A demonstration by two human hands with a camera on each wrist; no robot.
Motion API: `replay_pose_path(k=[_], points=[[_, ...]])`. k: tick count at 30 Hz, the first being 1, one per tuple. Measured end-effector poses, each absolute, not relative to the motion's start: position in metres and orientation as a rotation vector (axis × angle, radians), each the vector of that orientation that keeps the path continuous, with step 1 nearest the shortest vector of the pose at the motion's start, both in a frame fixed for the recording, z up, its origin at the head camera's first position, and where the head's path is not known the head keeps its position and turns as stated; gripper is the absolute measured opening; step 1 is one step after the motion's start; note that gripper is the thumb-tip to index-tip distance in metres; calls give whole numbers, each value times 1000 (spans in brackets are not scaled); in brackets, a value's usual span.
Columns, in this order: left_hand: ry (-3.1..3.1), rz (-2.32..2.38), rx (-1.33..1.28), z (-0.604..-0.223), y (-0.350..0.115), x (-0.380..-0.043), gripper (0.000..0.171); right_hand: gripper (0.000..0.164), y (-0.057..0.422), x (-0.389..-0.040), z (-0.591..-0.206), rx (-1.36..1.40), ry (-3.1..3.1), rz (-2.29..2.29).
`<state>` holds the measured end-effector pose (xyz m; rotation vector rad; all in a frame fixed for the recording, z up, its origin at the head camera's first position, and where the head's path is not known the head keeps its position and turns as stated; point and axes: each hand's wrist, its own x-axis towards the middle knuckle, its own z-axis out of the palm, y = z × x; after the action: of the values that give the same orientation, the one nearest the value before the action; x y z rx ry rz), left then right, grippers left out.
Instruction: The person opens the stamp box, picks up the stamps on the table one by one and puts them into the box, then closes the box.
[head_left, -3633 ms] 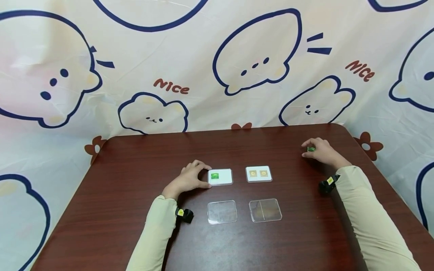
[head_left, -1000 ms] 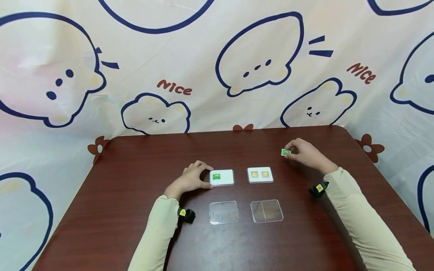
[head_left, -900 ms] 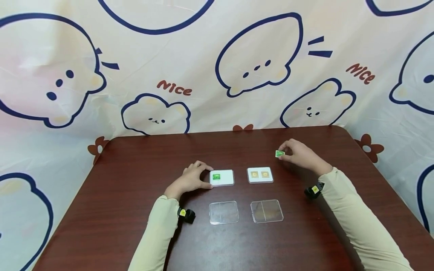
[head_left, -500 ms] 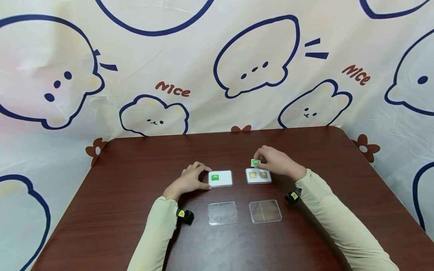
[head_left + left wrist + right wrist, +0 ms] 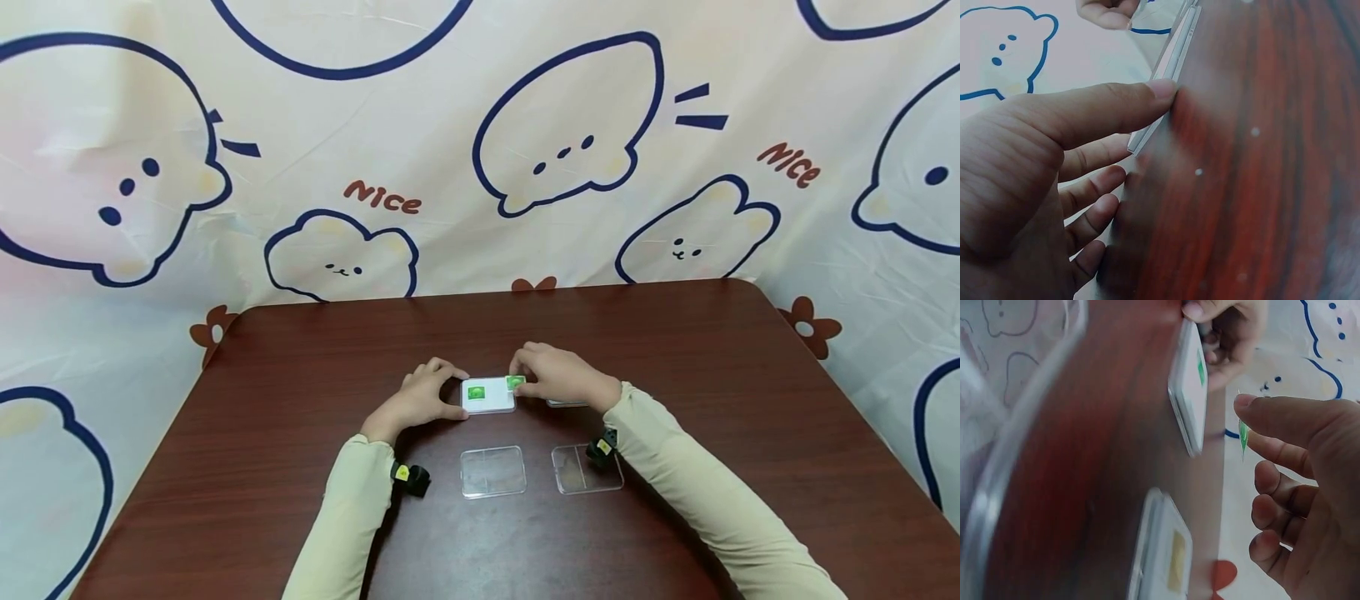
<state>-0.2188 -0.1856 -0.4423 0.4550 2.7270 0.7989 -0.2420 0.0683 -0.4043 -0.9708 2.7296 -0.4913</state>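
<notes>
My left hand (image 5: 423, 393) steadies a small flat white case (image 5: 491, 404) between thumb and index finger at its left end. A green stamp (image 5: 476, 392) lies on the left half of that case's white face. Thumb and index finger of my right hand (image 5: 558, 372) pinch a second green stamp (image 5: 515, 382), which overlaps the case's far right corner in the head view. In the right wrist view the pinched stamp (image 5: 1243, 434) appears thin and edge-on, apart from the case. Behind my right hand, another white case (image 5: 567, 404) is mostly hidden; the right wrist view shows a gold square (image 5: 1177, 559) on it.
Two clear plastic lids lie nearer on the brown table (image 5: 315, 467): a left lid (image 5: 492, 472) and a right lid (image 5: 573, 477). My right wrist, with its camera (image 5: 602, 448), overlaps the right lid. A printed cloth (image 5: 450, 125) hangs behind the table.
My right hand has carried the green stamp leftward from the table's right side, past the case with gold squares, to the left case's right edge. My left hand has stayed on its case.
</notes>
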Motion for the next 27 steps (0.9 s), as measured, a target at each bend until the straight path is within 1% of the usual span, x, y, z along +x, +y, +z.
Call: replay_pose_path(k=[13, 27], points=[[2727, 786, 450, -440, -185, -220, 60, 24, 46, -243, -422, -984, 2702, -450], [2723, 779, 454, -442, -187, -221, 60, 22, 41, -246, -423, -965, 2717, -363]])
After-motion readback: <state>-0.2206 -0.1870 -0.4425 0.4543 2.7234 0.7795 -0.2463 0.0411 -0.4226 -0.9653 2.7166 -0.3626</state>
